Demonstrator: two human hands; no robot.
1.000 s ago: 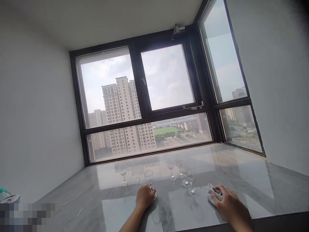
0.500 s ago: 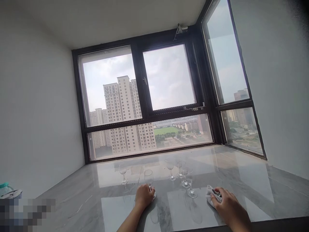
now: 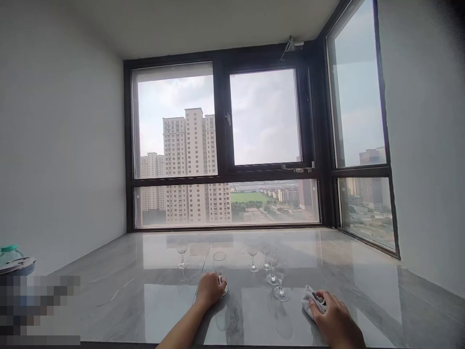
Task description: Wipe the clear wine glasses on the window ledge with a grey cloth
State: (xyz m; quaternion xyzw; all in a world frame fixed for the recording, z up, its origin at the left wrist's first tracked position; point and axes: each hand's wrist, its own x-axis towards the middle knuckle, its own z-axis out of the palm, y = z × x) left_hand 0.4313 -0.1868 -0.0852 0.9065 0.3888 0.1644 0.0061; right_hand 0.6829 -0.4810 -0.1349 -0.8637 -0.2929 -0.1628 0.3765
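My left hand (image 3: 209, 288) is closed round the foot of a clear wine glass (image 3: 219, 264) that stands upright on the glossy grey marble sill (image 3: 119, 300). My right hand (image 3: 332, 317) rests on the sill further right, fingers closed on a crumpled white cloth (image 3: 310, 300). Between the two hands stands another wine glass (image 3: 280, 278). Behind it are two more glasses (image 3: 269, 261) and a third (image 3: 252, 254). A single glass (image 3: 182, 252) stands apart on the left.
A large black-framed corner window (image 3: 221, 145) rises behind the sill, with tower blocks outside. White walls close both sides. At the far left sits a round lidded container (image 3: 12, 259) above a blurred patch.
The camera has levelled and shifted, so the window looks upright now. Both hands stay where they were, the left on the glass foot and the right on the cloth.
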